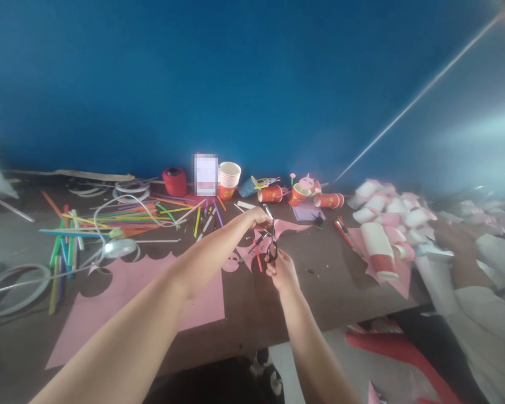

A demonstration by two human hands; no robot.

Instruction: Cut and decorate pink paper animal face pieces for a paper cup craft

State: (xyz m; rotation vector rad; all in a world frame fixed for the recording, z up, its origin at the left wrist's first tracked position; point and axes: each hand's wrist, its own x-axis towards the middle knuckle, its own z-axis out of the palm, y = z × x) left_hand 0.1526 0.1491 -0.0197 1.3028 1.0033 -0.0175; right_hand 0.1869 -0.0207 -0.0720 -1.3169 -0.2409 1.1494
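My right hand [283, 269] grips a pair of scissors [273, 250] by the dark handles, with the blades pointing away from me. Just beyond, my left hand [260, 218] is closed by the blade end, and a small dark-and-pale piece shows at its fingertips, too small to name. Beneath both hands lie pink cut scraps [288, 226]. A pink round cutout with a drawn face [230, 261] rests left of the scissors, near a red stick [260, 262]. To the left, a large pink sheet [151, 297] with scalloped cut edges lies partly under my left forearm.
Coloured sticks [122, 219] and a white cable [103, 216] spread over the left. Along the back stand a red tape roll [174, 182], stacked paper cups [229, 177] and decorated cups [298, 193]. At right are a utility knife [344, 231], piled white-and-pink cups [387, 205] and another person's arm.
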